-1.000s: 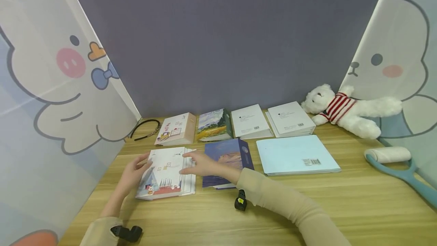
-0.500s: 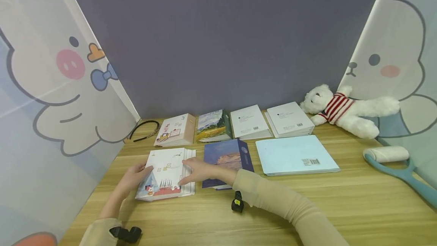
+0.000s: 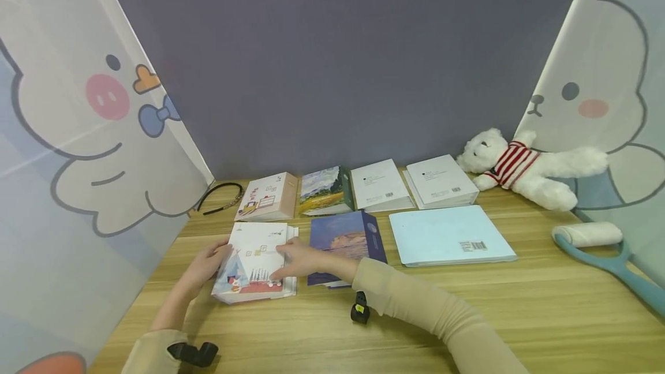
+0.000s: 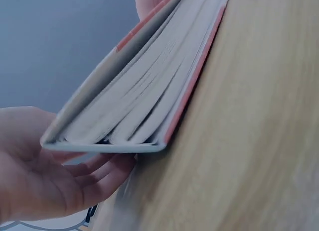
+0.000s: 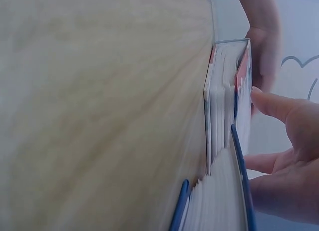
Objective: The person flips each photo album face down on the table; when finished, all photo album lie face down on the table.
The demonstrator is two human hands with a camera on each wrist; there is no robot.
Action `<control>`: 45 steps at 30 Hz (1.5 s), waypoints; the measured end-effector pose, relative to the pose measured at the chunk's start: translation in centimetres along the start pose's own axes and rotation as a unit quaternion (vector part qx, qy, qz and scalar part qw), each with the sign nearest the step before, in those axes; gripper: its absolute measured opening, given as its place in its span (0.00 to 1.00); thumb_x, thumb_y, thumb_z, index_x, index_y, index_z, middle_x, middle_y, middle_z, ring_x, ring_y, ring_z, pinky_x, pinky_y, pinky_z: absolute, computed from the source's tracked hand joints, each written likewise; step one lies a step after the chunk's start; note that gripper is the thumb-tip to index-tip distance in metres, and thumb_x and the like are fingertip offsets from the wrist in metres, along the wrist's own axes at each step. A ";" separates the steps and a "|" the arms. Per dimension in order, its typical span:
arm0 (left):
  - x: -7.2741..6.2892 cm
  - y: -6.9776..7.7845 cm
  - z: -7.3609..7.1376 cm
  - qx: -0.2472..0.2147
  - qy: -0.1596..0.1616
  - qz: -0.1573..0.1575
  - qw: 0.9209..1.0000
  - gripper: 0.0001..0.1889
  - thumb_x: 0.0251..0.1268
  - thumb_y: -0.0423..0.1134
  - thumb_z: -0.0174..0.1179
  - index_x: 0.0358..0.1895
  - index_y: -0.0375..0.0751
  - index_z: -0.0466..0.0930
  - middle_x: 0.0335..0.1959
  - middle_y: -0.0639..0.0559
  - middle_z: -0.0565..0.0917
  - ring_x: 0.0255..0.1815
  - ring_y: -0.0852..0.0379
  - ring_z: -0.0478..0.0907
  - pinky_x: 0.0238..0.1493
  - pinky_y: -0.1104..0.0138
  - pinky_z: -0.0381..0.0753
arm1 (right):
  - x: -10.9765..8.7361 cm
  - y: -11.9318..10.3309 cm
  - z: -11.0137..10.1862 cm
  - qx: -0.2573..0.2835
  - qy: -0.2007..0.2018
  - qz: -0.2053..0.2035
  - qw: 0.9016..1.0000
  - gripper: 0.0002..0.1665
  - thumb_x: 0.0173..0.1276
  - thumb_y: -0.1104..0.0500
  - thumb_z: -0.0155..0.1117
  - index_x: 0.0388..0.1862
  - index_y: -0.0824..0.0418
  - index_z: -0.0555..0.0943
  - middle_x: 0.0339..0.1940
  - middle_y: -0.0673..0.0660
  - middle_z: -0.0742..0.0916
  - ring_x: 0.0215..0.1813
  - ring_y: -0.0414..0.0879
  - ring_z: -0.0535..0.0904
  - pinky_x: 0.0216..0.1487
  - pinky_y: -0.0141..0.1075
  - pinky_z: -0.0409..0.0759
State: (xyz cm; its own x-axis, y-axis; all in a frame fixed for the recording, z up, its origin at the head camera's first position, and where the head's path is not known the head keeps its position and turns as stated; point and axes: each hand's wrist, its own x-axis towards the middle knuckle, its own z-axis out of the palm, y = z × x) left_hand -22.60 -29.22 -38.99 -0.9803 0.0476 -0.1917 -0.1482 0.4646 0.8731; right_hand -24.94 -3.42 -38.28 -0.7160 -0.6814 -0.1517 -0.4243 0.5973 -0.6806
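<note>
A thick photo album (image 3: 248,270) with a white cover, printed with a blue tent and small trees, lies on the wooden table. My left hand (image 3: 204,268) is at its spine; in the left wrist view the fingers (image 4: 107,178) touch the spine, lightly bent. From the other side, my right hand (image 3: 305,260) touches the cover with spread thumb and fingers. The right wrist view shows that thumb (image 5: 271,104) reaching to the cover. White pages (image 4: 144,86) stand slightly fanned between the two covers. The thumb of the left hand is hidden in the left wrist view.
A blue album (image 3: 340,241) lies under the right forearm, with a pale blue folder (image 3: 441,235) beside it. Several more albums line the back, including one with a landscape (image 3: 322,189). A headband (image 3: 223,198), a plush bear (image 3: 519,166) and a lint roller (image 3: 592,235) surround them.
The album's top cover has shifted slightly right, so less of the page edge shows. The right hand first slid a little nearer the front; the left hand has stayed at the spine.
</note>
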 end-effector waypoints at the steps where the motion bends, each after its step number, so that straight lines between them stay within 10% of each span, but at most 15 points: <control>1: 0.0 0.1 0.0 -0.011 -0.006 0.003 1.000 0.35 0.75 0.53 0.39 0.73 0.31 0.45 0.54 0.33 0.72 0.39 0.62 0.77 0.40 0.67 0.80 | 0.0 0.0 0.0 -0.002 0.004 -0.002 1.000 0.43 0.63 0.44 0.64 0.72 0.59 0.62 0.69 0.61 0.64 0.69 0.50 0.60 0.63 0.39 0.70; 19: -0.3 1.6 0.1 -0.072 -0.007 0.014 0.997 0.37 0.72 0.62 0.30 0.76 0.46 0.36 0.74 0.36 0.48 0.54 0.65 0.67 0.48 0.79 0.71 | 0.9 0.0 -0.3 -0.010 0.065 -0.022 0.998 0.34 0.66 0.46 0.60 0.66 0.62 0.70 0.71 0.60 0.66 0.73 0.51 0.57 0.68 0.42 0.67; 24: -0.4 1.6 0.3 -0.084 0.014 0.026 0.996 0.38 0.73 0.62 0.29 0.76 0.40 0.39 0.67 0.39 0.62 0.48 0.71 0.70 0.46 0.79 0.72 | 0.9 -0.7 -0.3 -0.050 0.077 -0.039 0.995 0.30 0.66 0.46 0.61 0.62 0.59 0.74 0.68 0.57 0.70 0.68 0.49 0.66 0.66 0.38 0.69; 30: -0.8 1.9 0.2 -0.122 0.031 0.065 0.990 0.38 0.74 0.59 0.30 0.74 0.34 0.41 0.44 0.65 0.73 0.41 0.73 0.74 0.45 0.78 0.75 | 1.0 -1.4 0.1 -0.068 0.095 -0.064 0.991 0.35 0.64 0.45 0.62 0.66 0.59 0.70 0.66 0.58 0.72 0.66 0.48 0.68 0.65 0.35 0.69; 40: -0.8 2.3 0.4 -0.180 0.035 0.111 0.977 0.33 0.75 0.54 0.37 0.75 0.40 0.45 0.48 0.75 0.71 0.44 0.73 0.74 0.45 0.77 0.75 | 1.8 -1.7 0.0 0.022 0.096 -0.066 0.993 0.42 0.61 0.42 0.65 0.71 0.54 0.65 0.64 0.57 0.71 0.52 0.40 0.72 0.46 0.26 0.74; 45: -0.5 2.6 0.6 -0.186 0.020 0.141 0.972 0.31 0.75 0.51 0.41 0.75 0.45 0.46 0.54 0.74 0.69 0.48 0.73 0.74 0.48 0.77 0.75 | 1.6 -2.0 -0.1 0.064 0.090 -0.070 0.991 0.45 0.61 0.40 0.64 0.73 0.49 0.59 0.71 0.60 0.63 0.67 0.47 0.66 0.56 0.34 0.74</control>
State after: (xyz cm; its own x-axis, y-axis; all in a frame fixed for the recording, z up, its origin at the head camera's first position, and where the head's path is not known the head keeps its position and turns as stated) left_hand -22.37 -27.51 -36.87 -0.9920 0.0885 0.0898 0.0975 0.0865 0.9915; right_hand -25.32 -5.65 -37.07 -0.7476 -0.6600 0.0739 -0.4608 0.4353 -0.7735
